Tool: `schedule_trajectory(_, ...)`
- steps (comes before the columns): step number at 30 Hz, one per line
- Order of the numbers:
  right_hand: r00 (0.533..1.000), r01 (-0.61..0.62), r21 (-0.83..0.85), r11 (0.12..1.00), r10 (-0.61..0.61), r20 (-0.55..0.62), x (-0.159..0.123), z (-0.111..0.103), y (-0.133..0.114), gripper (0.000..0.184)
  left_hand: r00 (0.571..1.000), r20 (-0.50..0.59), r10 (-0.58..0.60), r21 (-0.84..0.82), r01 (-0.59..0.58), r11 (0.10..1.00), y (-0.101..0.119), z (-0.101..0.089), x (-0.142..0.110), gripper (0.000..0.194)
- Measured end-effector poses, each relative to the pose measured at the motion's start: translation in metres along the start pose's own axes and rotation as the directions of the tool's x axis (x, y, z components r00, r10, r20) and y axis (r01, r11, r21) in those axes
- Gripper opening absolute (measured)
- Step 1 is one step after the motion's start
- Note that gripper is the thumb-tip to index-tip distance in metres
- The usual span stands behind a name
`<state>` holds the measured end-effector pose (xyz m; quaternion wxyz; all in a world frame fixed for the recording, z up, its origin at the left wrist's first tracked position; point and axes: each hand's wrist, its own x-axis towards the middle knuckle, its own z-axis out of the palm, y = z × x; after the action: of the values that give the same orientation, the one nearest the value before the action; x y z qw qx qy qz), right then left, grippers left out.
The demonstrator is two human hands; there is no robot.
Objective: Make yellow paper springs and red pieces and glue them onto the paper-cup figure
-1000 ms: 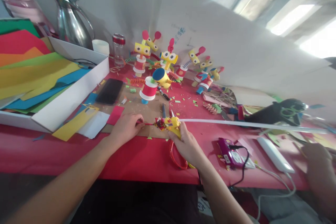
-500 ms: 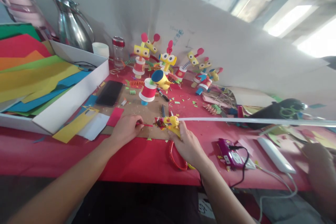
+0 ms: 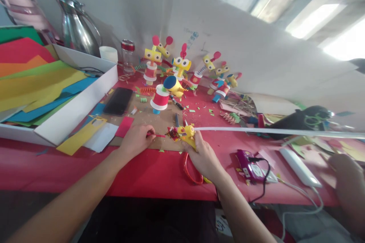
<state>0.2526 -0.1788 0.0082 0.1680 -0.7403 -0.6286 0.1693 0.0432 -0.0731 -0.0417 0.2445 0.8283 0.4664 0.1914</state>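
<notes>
My right hand (image 3: 203,155) is wrapped round the handle of a yellow hot glue gun (image 3: 186,132). A long white glue stick (image 3: 251,131) runs out of its back to the right, and its nozzle points left. My left hand (image 3: 138,138) pinches a thin red paper strip (image 3: 158,135), whose free end lies close to the nozzle; whether they touch I cannot tell. Under both is a brown cardboard sheet (image 3: 171,144). In front stands a paper-cup figure (image 3: 160,98) with a yellow tube head. Red scissors handles (image 3: 191,169) lie beneath my right wrist.
At the left is a white box (image 3: 76,106) of coloured paper, with a black phone (image 3: 118,101) beside it. Several finished-looking cup figures (image 3: 182,63) line the wall. A purple device (image 3: 251,165) and a white power strip (image 3: 300,167) lie right, near another person's arm (image 3: 349,186).
Almost nothing differs. The whole view has shifted very slightly, while both hands keep their hold on the glue gun and the red strip.
</notes>
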Motion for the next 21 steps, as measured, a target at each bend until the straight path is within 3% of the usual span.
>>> schedule_trajectory(21,0.999,-0.035,0.024,0.999,0.035,0.026,0.0009,0.0018,-0.0008,0.032,1.0,0.005,-0.013,-0.011,0.013,1.0,0.0029,-0.0027,-0.0008,0.015)
